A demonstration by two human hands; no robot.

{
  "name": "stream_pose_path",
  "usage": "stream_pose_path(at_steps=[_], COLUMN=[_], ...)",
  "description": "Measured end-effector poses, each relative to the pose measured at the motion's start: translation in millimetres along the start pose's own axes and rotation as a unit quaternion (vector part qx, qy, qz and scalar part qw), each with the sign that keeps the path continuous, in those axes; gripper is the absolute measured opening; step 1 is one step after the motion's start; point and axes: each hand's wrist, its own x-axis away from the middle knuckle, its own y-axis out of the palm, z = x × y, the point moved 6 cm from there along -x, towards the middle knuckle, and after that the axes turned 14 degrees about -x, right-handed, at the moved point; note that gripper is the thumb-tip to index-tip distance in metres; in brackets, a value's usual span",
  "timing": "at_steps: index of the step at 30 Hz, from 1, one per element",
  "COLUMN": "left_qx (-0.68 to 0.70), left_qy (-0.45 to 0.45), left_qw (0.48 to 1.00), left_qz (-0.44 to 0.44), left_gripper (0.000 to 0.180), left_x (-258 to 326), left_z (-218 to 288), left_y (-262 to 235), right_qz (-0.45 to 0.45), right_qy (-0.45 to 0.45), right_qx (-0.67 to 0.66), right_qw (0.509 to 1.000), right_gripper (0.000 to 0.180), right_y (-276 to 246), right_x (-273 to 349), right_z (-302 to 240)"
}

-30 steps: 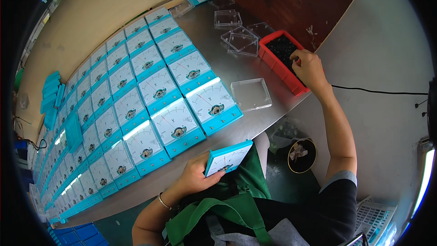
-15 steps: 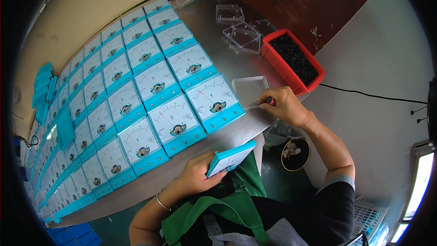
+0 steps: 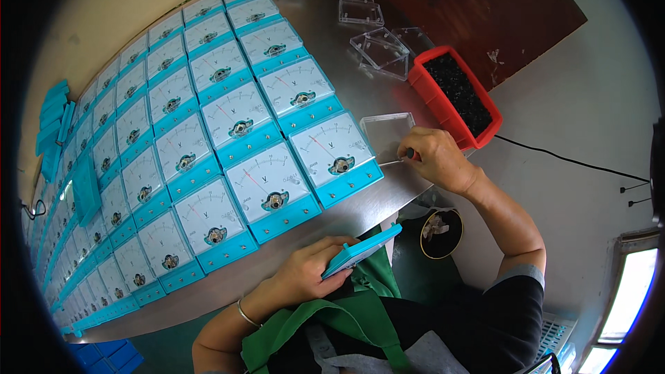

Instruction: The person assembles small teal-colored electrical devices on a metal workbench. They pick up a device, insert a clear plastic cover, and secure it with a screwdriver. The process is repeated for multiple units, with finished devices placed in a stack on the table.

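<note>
right hand moved onto clear square cover

head cam | looks steeply down, close over table edge | fisheye rim probably warped

bright, even | glare: lamp, lower right | sharp centre | fisheye rim dark, bent

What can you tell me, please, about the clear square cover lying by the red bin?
The clear cover looks like thin transparent plastic, square with a shallow raised rim. It lies flat on the grey metal table, between a blue panel meter and the red bin. The right hand touches its near edge.
</note>
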Motion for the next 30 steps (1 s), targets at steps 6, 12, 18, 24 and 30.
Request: stream_pose_path(at_steps=[6, 12, 18, 24, 30], left_qx=[-0.007, -0.009, 0.0, 0.01, 0.004], left_qy=[0.017, 0.028, 0.043, 0.01, -0.033], left_qw=[1.0, 0.999, 0.998, 1.0, 0.999], left_qz=[0.005, 0.017, 0.034, 0.02, 0.001], left_gripper=[0.021, 0.021, 0.022, 0.03, 0.036], left_x=[-1, 0, 1, -2, -1], left_z=[0, -1, -3, -1, 1], left_y=[1, 1, 4, -1, -2], right_qz=[-0.063, -0.164, -0.274, -0.259, 0.043], right_qy=[-0.023, -0.039, 0.029, 0.019, 0.048], right_qx=[0.036, 0.064, 0.05, 0.036, -0.16], right_qw=[0.997, 0.984, 0.96, 0.965, 0.985], right_gripper=[0.01, 0.011, 0.022, 0.027, 0.022], right_y=[4, 9, 7, 3, -33], right_x=[-8, -19, -64, -60, -19], right_z=[-6, -6, -1, -1, -9])
